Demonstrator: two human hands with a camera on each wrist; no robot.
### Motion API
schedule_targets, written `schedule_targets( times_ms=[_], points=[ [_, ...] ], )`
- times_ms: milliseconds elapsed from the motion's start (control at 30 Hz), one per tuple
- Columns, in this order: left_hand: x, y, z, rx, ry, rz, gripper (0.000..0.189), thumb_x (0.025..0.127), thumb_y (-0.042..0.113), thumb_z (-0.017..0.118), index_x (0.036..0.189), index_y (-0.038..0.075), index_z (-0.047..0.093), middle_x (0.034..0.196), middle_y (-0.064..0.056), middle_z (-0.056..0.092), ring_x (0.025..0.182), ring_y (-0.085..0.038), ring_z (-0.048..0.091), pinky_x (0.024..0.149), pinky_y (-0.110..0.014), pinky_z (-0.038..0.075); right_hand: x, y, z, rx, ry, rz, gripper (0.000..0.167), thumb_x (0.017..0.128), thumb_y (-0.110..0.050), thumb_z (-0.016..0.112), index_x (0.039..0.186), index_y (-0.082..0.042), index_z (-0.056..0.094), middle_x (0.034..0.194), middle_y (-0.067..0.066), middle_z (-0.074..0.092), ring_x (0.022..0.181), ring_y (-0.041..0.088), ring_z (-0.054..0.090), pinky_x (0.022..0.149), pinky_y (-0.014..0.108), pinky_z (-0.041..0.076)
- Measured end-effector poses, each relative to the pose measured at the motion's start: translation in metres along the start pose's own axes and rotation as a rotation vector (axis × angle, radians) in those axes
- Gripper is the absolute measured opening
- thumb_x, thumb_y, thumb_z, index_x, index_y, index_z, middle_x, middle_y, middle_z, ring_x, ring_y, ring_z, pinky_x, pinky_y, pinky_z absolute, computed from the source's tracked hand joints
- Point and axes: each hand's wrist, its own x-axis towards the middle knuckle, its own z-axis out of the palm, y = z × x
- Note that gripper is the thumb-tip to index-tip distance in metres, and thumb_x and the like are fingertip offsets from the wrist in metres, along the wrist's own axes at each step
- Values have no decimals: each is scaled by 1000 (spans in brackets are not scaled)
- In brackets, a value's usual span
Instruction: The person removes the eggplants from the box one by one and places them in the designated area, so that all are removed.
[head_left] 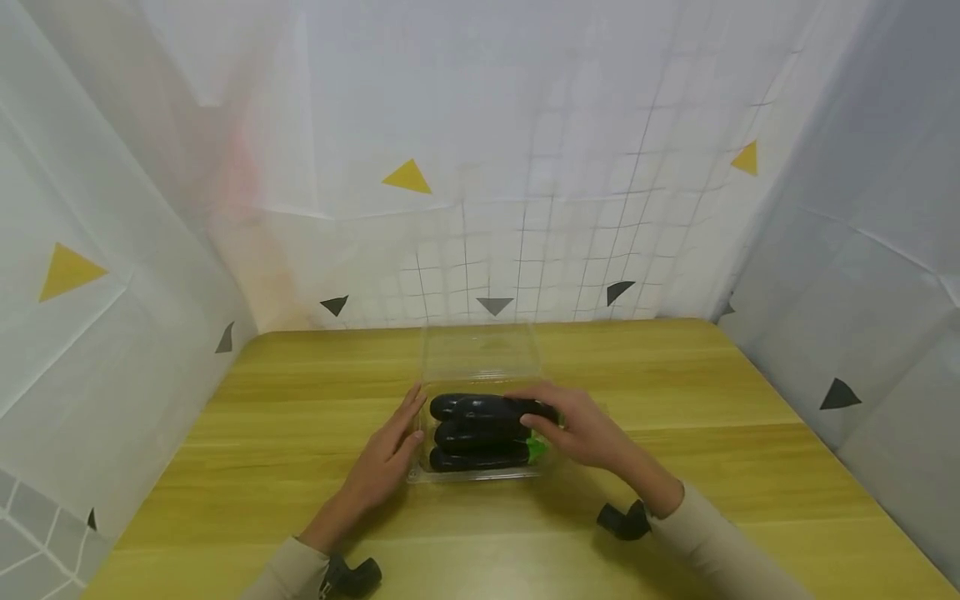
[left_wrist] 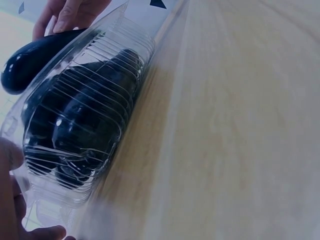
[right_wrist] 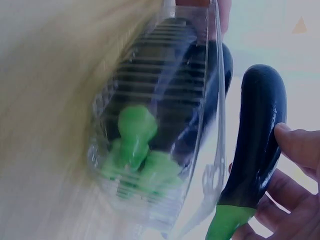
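A clear plastic clamshell box [head_left: 480, 477] stands on the table, its hinged lid [head_left: 480, 350] folded back. Inside lie dark purple eggplants [head_left: 480, 458] with green caps; through the ribbed wall some caps [right_wrist: 137, 130] show in the right wrist view. My right hand [head_left: 581, 425] grips one more eggplant [right_wrist: 262, 112] near its green end, thumb on one side and fingers on the other. That eggplant lies level over the box, above the others. At the box's left end, my left hand [head_left: 386, 454] rests against the wall with its fingers extended.
The wood-grain table [head_left: 300, 400] reaches back to white sheeting with yellow and dark triangles. Dark camera mounts sit at the left wrist [head_left: 360, 577] and the right wrist [head_left: 624, 521], close over the tabletop.
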Motion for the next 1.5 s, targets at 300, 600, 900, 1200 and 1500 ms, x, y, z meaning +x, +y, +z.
schedule_targets(
  times_ms=[300,600,900,1200,1500],
  points=[
    [-2,1,0,3,12,13,57,109,8,49,164,6,32,171,-3,19,154,-27,23,122,-36,17,-1,10,-7,-24,-1,15,39,99,-6,71,138,-7,65,134,5,68,122,24,65,93,47,55],
    [-3,-1,1,8,22,21,57,108,6,50,163,5,33,171,1,19,154,-27,23,121,-28,16,1,16,-17,-30,14,42,38,99,-4,71,136,-7,66,131,5,69,119,24,65,93,47,55],
    [-3,-1,-1,-1,26,18,56,108,6,51,162,4,35,171,0,20,153,-28,24,121,-32,17,4,24,-23,-48,8,76,38,98,-5,71,136,-5,67,130,8,70,115,25,67,88,48,56],
    [-2,-1,0,4,22,11,56,108,6,51,162,4,35,171,1,19,154,-27,23,121,-33,17,5,40,-30,-81,13,106,37,98,-6,72,135,-5,67,129,10,70,113,27,68,88,50,56],
    [-2,-1,-2,1,16,1,57,109,7,50,163,6,34,171,2,18,154,-26,22,121,-34,18,8,51,-36,-116,45,109,37,96,-1,73,132,-4,68,125,11,72,101,27,69,81,49,55]
  ],
)
